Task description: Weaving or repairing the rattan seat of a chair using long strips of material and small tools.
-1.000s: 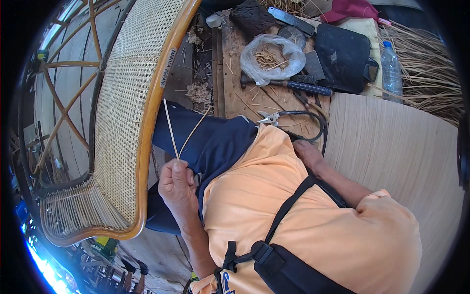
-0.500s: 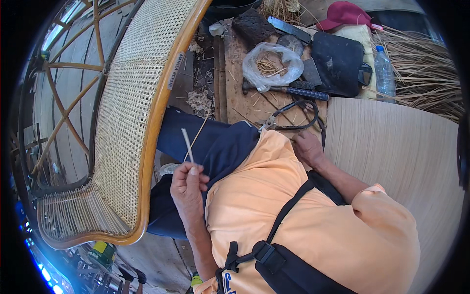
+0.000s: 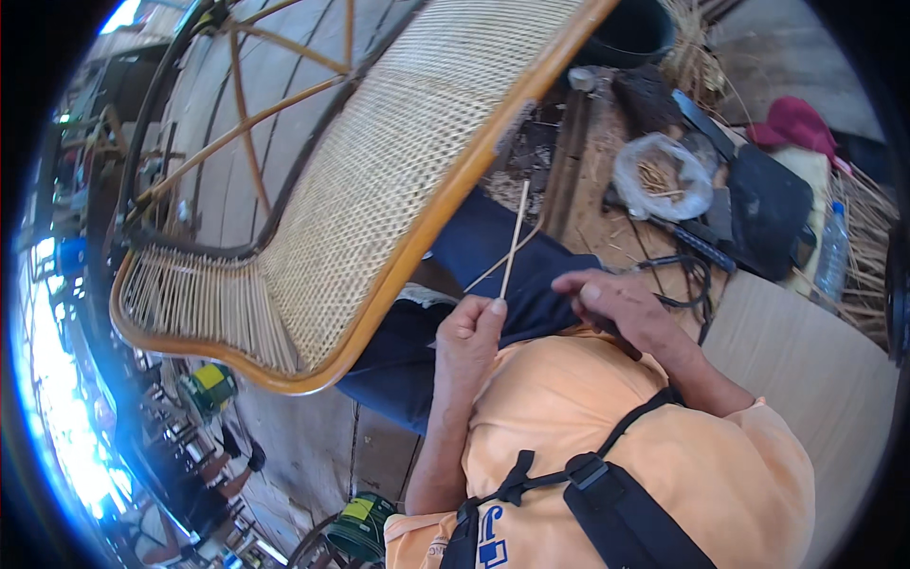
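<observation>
My left hand (image 3: 470, 332) pinches the lower end of a thin, pale cane strip (image 3: 516, 232) between thumb and fingers, the strip standing up over my dark trousers. A second thin strip (image 3: 488, 269) crosses behind it. To the right, my right hand (image 3: 621, 302) hovers before my orange shirt, forefinger and thumb stretched toward the left. Its lower fingers are in shadow, and I see nothing clearly held there. Left of both hands is a chair with a woven cane panel (image 3: 408, 142) and a glossy wooden rim (image 3: 427, 223).
On a worn board lie a plastic bag of cane bits (image 3: 661, 177), a hammer-like tool with a dark handle (image 3: 700, 247), a black looped handle or cord (image 3: 700, 284) and a black pouch (image 3: 770, 211). A water bottle (image 3: 833, 251) and red cap (image 3: 796, 125) lie farther right. Green buckets (image 3: 360, 526) stand lower left.
My right hand has come from beside the board to in front of my body, near the left hand. The left hand still pinches the strip. The view has shifted, moving the scene rightward.
</observation>
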Available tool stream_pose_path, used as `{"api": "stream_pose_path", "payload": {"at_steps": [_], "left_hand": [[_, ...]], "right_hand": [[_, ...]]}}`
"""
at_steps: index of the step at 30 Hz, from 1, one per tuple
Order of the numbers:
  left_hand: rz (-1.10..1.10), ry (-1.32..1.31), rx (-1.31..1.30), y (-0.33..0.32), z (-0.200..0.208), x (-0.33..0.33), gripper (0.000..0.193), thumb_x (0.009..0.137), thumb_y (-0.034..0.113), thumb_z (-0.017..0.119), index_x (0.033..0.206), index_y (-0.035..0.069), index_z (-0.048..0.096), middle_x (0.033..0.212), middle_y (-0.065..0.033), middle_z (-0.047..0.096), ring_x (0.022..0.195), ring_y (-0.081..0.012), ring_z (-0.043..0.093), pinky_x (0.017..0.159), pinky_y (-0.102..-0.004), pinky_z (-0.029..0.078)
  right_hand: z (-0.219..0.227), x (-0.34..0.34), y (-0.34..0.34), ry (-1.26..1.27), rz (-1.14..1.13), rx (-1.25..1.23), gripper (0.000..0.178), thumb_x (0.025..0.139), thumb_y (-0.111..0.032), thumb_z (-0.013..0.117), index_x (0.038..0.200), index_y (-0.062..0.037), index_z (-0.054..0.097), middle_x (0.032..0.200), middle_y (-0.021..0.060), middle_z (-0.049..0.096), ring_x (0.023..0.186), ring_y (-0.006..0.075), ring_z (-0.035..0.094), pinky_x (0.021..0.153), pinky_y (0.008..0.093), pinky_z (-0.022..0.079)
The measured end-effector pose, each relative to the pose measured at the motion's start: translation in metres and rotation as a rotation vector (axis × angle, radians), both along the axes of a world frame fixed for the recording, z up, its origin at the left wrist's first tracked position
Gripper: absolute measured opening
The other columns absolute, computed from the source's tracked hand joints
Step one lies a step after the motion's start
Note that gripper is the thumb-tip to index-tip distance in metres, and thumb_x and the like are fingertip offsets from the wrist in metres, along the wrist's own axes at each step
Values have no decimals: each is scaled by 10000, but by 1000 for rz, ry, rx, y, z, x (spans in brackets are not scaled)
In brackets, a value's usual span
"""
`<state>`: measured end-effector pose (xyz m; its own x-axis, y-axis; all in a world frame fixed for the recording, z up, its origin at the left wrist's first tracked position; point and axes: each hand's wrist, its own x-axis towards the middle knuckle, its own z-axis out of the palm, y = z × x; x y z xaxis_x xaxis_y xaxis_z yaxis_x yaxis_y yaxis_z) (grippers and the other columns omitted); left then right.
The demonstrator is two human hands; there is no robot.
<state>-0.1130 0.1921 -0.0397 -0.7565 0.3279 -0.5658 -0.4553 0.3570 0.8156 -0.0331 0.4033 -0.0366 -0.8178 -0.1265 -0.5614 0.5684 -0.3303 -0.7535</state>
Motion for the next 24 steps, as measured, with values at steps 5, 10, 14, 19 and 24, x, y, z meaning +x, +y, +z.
{"api": "stream_pose_path", "payload": {"at_steps": [5,10,14,19,24], "left_hand": [[32,104,-34,-18,13,10,190,882,182,582,816,4,582,653,40,512,621,-36,430,559,-199,380],[-25,199,-35,-33,19,16,173,874,188,594,853,17,582,654,-17,547,621,-54,460,567,-216,407],[2,288,-79,-46,11,23,157,864,171,603,843,18,576,621,-28,542,564,-65,456,527,-225,407],[107,368,-49,-53,4,27,128,865,126,583,808,13,563,585,-33,520,540,-62,447,504,-228,402],[168,64,170,-78,6,44,131,875,97,545,777,10,550,603,22,537,528,-32,430,480,-196,361]], "right_hand": [[5,-33,-32,116,309,126,334,855,-245,598,1074,-17,490,783,-19,482,666,48,433,592,197,384],[12,-60,-57,85,422,33,329,828,-193,635,1064,-16,489,742,-17,487,590,39,438,522,191,376],[5,-66,-70,25,346,-107,292,827,-174,639,1038,-23,505,774,-6,527,552,29,435,491,179,365],[9,-68,-92,53,441,-68,284,823,-119,637,1042,-9,494,787,11,532,541,40,439,482,187,374],[12,-68,-90,-70,391,-133,261,828,-90,622,1034,0,490,774,27,538,519,51,446,465,198,384]]}}
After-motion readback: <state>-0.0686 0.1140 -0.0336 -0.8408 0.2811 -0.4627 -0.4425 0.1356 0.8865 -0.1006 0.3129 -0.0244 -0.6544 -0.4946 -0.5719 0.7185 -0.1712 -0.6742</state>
